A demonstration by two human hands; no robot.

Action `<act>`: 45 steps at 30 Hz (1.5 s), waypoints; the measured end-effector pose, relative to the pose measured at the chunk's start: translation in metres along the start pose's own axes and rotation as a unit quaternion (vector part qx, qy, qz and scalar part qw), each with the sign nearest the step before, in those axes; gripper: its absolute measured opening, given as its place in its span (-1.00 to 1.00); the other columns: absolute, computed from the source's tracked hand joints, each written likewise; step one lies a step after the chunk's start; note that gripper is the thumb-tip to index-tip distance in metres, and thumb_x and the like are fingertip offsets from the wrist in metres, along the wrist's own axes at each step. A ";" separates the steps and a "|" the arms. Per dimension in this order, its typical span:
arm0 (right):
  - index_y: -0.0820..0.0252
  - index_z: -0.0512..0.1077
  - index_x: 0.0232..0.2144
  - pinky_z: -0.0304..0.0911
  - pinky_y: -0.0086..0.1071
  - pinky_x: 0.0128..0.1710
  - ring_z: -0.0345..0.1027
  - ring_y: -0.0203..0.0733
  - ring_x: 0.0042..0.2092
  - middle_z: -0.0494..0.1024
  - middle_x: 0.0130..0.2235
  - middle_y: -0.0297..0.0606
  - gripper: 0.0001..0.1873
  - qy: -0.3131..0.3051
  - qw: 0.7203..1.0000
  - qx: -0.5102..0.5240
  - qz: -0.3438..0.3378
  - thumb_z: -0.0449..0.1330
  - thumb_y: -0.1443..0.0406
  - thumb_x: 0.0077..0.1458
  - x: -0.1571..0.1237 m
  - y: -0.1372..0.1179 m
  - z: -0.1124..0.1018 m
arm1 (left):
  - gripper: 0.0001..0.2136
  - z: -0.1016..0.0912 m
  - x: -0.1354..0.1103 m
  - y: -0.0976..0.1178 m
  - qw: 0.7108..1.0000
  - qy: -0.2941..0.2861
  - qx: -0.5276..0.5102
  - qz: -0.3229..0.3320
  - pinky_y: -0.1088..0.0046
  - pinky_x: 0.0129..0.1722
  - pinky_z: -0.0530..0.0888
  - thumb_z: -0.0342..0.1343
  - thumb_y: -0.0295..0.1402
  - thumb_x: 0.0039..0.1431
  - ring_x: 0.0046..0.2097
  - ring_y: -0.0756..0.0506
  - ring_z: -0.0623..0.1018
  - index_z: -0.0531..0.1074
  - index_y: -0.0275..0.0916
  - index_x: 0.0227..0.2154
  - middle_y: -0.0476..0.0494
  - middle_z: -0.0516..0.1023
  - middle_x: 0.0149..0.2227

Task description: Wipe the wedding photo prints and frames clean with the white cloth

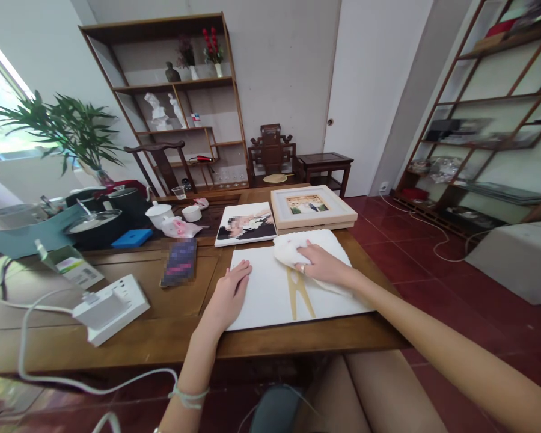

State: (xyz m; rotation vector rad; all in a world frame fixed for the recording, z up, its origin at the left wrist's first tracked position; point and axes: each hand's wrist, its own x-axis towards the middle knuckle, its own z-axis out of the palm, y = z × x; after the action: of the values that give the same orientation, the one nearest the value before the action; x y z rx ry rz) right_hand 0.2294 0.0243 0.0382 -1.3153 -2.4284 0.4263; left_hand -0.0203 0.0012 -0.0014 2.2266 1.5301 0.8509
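A white board with a tan stand strip on it lies flat on the wooden table in front of me. My left hand rests flat on the board's left edge, fingers stretched out. My right hand presses a white cloth onto the board's upper part, fingers curled over it. Beyond the board lie a photo print and a framed picture.
A white power strip with a cable sits at the left, beside a blurred phone and a small box. Pots, cups and a blue sponge crowd the far left. Shelves line the back wall and the right side.
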 end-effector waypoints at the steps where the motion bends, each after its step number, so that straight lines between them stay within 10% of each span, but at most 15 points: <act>1: 0.29 0.42 -0.18 0.01 0.04 0.10 0.21 0.15 0.11 0.49 -0.06 -0.01 -0.70 0.007 1.000 -0.005 -0.005 -0.04 0.33 0.11 0.005 0.000 0.002 | -0.61 0.000 0.000 0.000 1.000 0.001 -0.001 0.002 0.13 0.24 0.07 -0.16 -0.30 0.21 0.21 -0.15 0.29 0.42 -0.35 -0.03 -0.32 0.35 0.13; 8: 0.27 0.45 -0.23 -0.36 0.14 0.20 -0.18 0.05 0.29 0.38 0.08 0.05 -0.67 -0.007 0.996 -0.041 -0.079 0.07 0.44 -0.12 -0.022 -0.025 0.013 | -0.61 0.001 0.000 -0.001 1.000 0.003 0.000 0.001 0.14 0.23 0.08 -0.17 -0.30 0.21 0.19 -0.15 0.30 0.43 -0.34 -0.04 -0.32 0.36 0.12; 17: 0.17 0.45 -0.43 -0.37 -0.04 0.26 -0.13 -0.05 0.28 0.29 0.17 -0.10 -0.81 -0.084 0.986 -0.016 -0.145 0.12 0.42 -0.19 -0.092 -0.066 0.002 | -0.63 0.000 0.000 0.001 1.000 0.006 -0.004 0.004 0.11 0.23 0.08 -0.17 -0.31 0.22 0.20 -0.14 0.30 0.45 -0.29 -0.07 -0.29 0.37 0.12; 26: 0.22 0.44 -0.27 0.09 -0.08 0.05 0.30 0.11 0.01 0.53 -0.13 -0.06 -0.77 -0.041 0.996 -0.071 -0.040 0.05 0.31 0.02 -0.006 -0.029 0.001 | -0.63 -0.001 -0.001 0.001 1.000 0.004 -0.004 -0.001 0.12 0.23 0.07 -0.17 -0.31 0.20 0.20 -0.14 0.30 0.45 -0.31 -0.08 -0.30 0.36 0.13; 32: 0.28 0.43 -0.18 -0.13 0.08 0.14 0.09 0.12 0.18 0.45 0.00 0.06 -0.69 -0.012 0.994 -0.091 -0.055 0.03 0.36 0.02 0.024 -0.030 0.011 | -0.65 0.000 0.000 0.000 1.000 0.003 -0.005 0.000 0.10 0.22 0.09 -0.17 -0.30 0.21 0.20 -0.13 0.30 0.46 -0.24 -0.09 -0.27 0.36 0.12; 45: 0.22 0.47 -0.33 -0.32 -0.03 0.24 -0.11 -0.02 0.27 0.32 0.13 0.03 -0.76 -0.102 0.979 -0.022 -0.177 0.14 0.34 -0.14 -0.080 -0.084 0.008 | -0.63 0.001 -0.001 -0.002 1.000 0.012 -0.003 0.012 0.09 0.22 0.09 -0.17 -0.31 0.22 0.19 -0.17 0.32 0.44 -0.30 -0.06 -0.30 0.38 0.11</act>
State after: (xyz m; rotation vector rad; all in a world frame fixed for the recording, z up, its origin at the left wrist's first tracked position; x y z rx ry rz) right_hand 0.2045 -0.0879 0.0539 -0.8613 -2.7830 0.4300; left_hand -0.0214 0.0010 -0.0031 2.2434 1.5125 0.8898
